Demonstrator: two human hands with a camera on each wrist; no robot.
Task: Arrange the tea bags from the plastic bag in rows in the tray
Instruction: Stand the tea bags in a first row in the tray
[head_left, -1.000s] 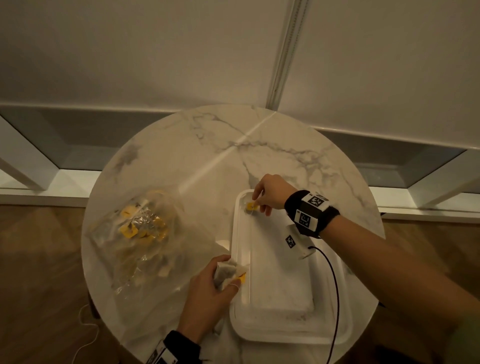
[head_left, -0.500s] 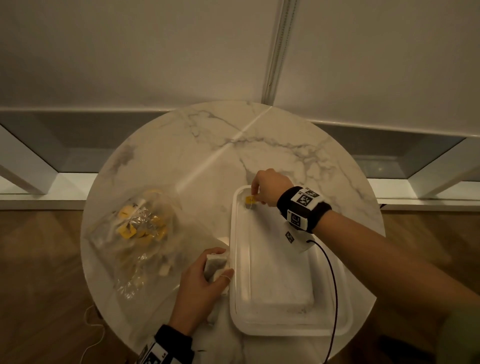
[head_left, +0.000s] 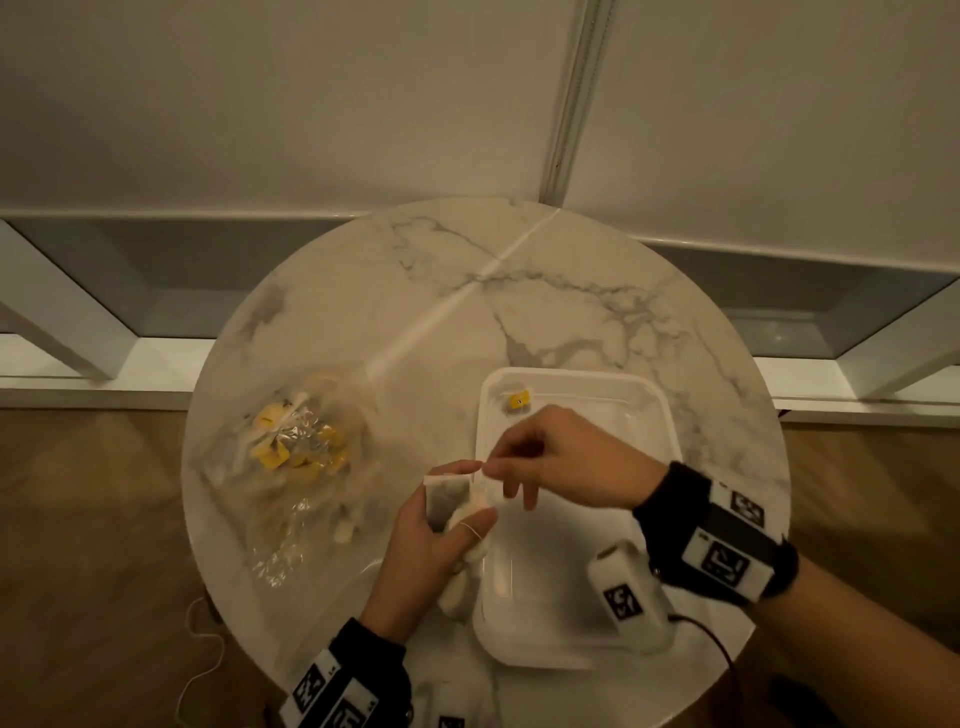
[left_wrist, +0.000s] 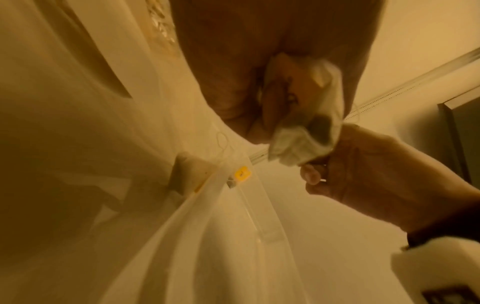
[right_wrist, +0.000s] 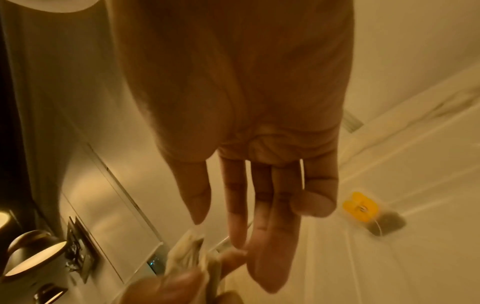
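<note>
A clear plastic bag (head_left: 291, 457) of yellow-tagged tea bags lies on the left of the table. The white tray (head_left: 571, 373) (left_wrist: 207, 216) (right_wrist: 389, 267) sits on the right. One tea bag (head_left: 518, 402) (left_wrist: 241, 174) (right_wrist: 387, 223) with a yellow tag lies in its far left corner. My left hand (head_left: 447, 519) grips a small bunch of tea bags (head_left: 445, 499) (left_wrist: 306, 131) (right_wrist: 192, 255) just above the tray's left rim. My right hand (head_left: 491, 465) (left_wrist: 314, 164) (right_wrist: 293, 216) reaches across the tray and pinches the top of that bunch with thumb and forefinger, its other fingers straight.
The round marble table (head_left: 415, 312) stands against a pale wall, with wood floor on both sides. The right wrist's camera box (head_left: 628, 592) and its black cable (head_left: 717, 649) hang over the tray's near right part.
My right hand has left the tea bag in the tray's far left corner and drawn back to my left hand's bunch. My left hand has lifted the bunch a little.
</note>
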